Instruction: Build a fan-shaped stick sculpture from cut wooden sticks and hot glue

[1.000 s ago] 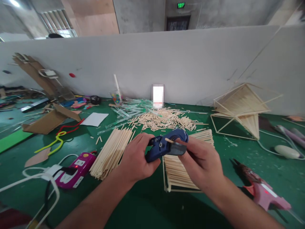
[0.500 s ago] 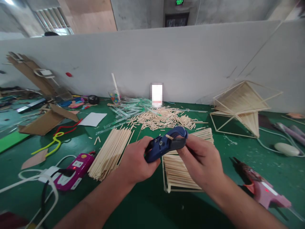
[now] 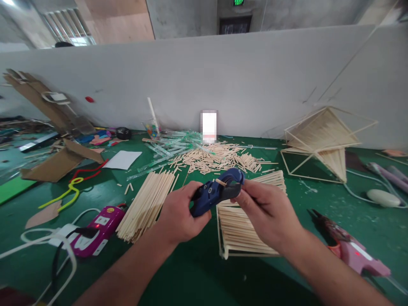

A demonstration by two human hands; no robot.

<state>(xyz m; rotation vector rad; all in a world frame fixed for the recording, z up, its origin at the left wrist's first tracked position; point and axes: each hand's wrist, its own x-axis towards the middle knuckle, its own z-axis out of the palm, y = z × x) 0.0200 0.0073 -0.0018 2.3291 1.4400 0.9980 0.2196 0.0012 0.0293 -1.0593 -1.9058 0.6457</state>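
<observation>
My left hand [image 3: 178, 214] is closed around the handles of a blue pipe cutter [image 3: 207, 199], its curved jaw pointing right. A short end of a wooden stick [image 3: 220, 182] sticks out of the jaw. On the other side of the jaw, my right hand [image 3: 270, 212] pinches the stick with thumb and fingertips; these hide most of it. Beneath the right hand lies a framed panel of wooden sticks [image 3: 239, 227]. To the left of my left hand is a bundle of long wooden sticks [image 3: 145, 204]. Many short cut pieces [image 3: 216, 159] are heaped beyond the cutter.
A pink glue gun [image 3: 357, 253] lies at the right, below a stick-built frame model [image 3: 321, 146]. On the left are a magenta power strip [image 3: 97, 231] with cables, a yellow pipe cleaner [image 3: 75, 193] and folded cardboard [image 3: 51, 163]. Clear plastic wrappers [image 3: 168, 146] lie near the white partition [image 3: 255, 80].
Both hands and the cutter have shifted slightly left. The stick remains in the jaw, and my right hand still pinches it.
</observation>
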